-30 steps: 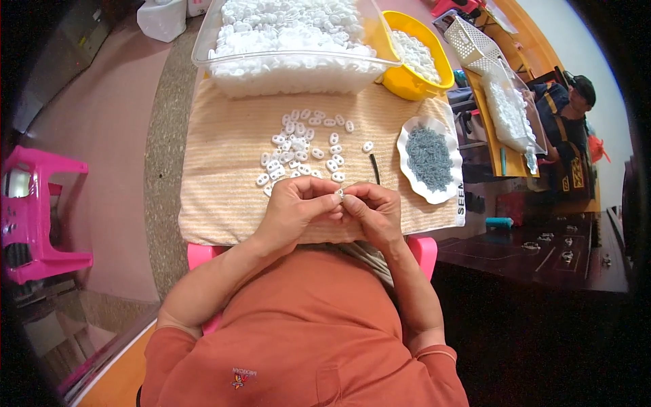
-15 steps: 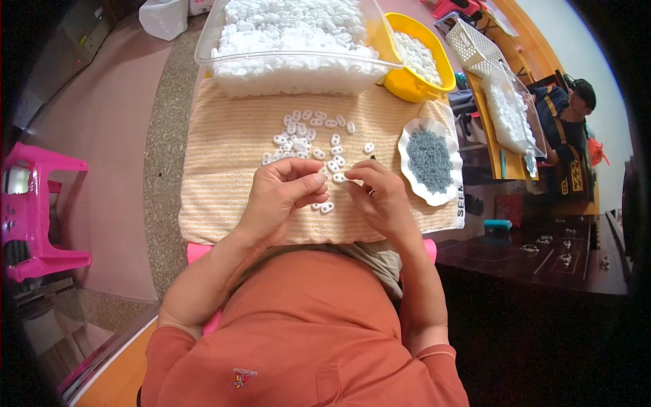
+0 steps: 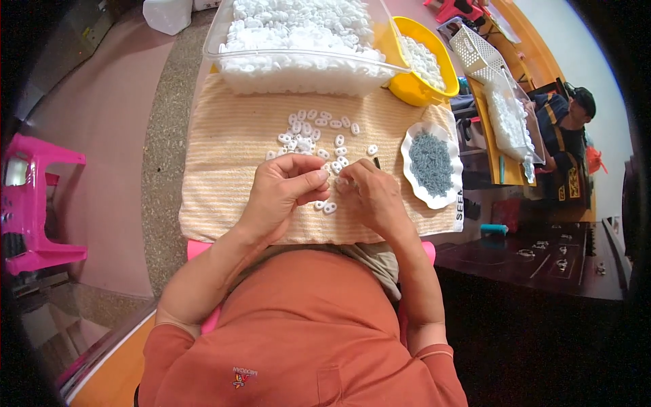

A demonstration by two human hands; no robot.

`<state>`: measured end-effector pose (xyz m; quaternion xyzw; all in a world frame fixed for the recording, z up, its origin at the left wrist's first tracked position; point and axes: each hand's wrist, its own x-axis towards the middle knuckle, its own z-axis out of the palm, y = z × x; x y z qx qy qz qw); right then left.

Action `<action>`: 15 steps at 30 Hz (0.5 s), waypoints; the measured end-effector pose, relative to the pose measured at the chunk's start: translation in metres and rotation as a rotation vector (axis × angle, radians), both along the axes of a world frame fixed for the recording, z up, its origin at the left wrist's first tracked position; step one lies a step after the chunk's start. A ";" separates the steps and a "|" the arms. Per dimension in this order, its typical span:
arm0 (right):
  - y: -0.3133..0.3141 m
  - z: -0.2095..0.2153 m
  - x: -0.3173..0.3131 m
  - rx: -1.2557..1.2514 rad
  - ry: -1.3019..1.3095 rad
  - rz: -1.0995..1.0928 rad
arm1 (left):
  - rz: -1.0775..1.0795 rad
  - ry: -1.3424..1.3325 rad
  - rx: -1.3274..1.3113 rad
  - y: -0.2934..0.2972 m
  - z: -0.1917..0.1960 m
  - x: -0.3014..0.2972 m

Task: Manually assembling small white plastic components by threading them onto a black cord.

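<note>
My left hand (image 3: 283,193) and my right hand (image 3: 368,193) rest close together on a striped orange cloth (image 3: 224,169). Their fingertips meet over a few small white oval plastic pieces (image 3: 325,205) at the near edge of a loose scatter of the same pieces (image 3: 312,132). The left thumb and fingers are pinched together; whether a piece sits between them is hidden. The right fingers curl down onto the cloth among the pieces. A thin dark stick (image 3: 376,163) lies just beyond the right hand.
A clear tub (image 3: 298,61) heaped with white pieces stands at the far edge, a yellow bowl (image 3: 415,91) beside it. A white scalloped dish (image 3: 413,183) of small grey parts lies right. A pink stool (image 3: 34,203) stands left. Another person (image 3: 566,129) sits far right.
Both hands were raised and pinched together near my body, then reached forward onto the cloth. Now they have closed together over the nearest white pieces.
</note>
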<state>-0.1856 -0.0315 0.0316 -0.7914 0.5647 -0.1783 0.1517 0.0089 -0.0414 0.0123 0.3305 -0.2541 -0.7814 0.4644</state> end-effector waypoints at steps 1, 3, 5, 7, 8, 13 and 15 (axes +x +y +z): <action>0.000 0.001 0.000 0.019 0.001 0.009 | -0.002 -0.010 0.000 0.000 0.000 0.000; 0.000 0.001 -0.001 0.038 0.002 0.018 | -0.001 -0.003 -0.004 0.000 0.001 0.000; 0.000 -0.001 -0.003 0.059 -0.008 0.041 | -0.001 0.004 -0.008 0.001 0.001 0.000; 0.002 -0.004 -0.005 0.044 -0.113 0.036 | -0.004 0.002 -0.008 0.001 0.002 0.000; 0.003 -0.005 -0.007 0.030 -0.218 0.030 | -0.004 0.002 -0.008 0.001 0.002 -0.001; 0.008 -0.009 -0.015 0.224 -0.495 -0.056 | -0.012 -0.003 0.009 0.002 0.003 -0.001; 0.010 -0.011 -0.016 0.320 -0.584 -0.091 | -0.019 -0.002 0.009 0.003 0.001 -0.003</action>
